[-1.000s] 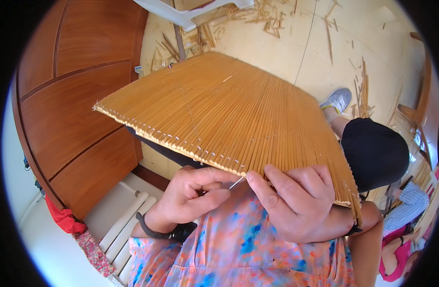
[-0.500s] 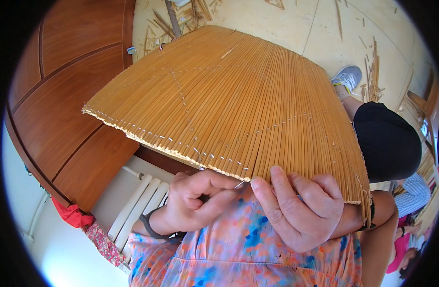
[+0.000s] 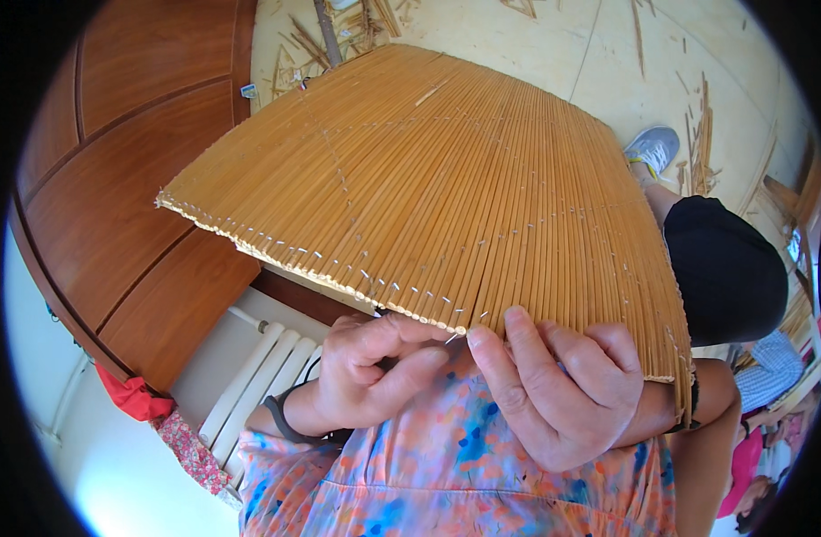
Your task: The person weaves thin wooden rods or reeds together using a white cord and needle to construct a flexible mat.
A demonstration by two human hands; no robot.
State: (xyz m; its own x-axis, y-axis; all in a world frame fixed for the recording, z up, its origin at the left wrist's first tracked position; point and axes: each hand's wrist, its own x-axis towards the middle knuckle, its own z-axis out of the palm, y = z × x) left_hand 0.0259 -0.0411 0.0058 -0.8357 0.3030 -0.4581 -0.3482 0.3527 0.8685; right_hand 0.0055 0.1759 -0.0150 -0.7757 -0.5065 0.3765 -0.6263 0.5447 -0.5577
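Note:
A large mat of thin, tan plant stalks, stitched together with short white threads, slopes up and away from my lap. My left hand is curled under its near edge, index finger against the cut stalk ends and thumb just below. A thin, shiny needle shows at those fingertips, touching the edge; how much of it is inside the stalks is hidden. To the right, my right hand grips the same edge, with fingertips on the top face. Near its index finger a short white bit, thread or needle tip, shows on the stalks.
A reddish-brown wooden cabinet stands on the left, with a white radiator below it. Loose stalk scraps lie on the pale floor. My dark-clad knee is right of the mat. Other people sit at the far right.
The needle, earlier pinched between my left thumb and index finger, now sits closer against the edge. My left thumb has opened slightly away. A white bit now shows by the right index finger.

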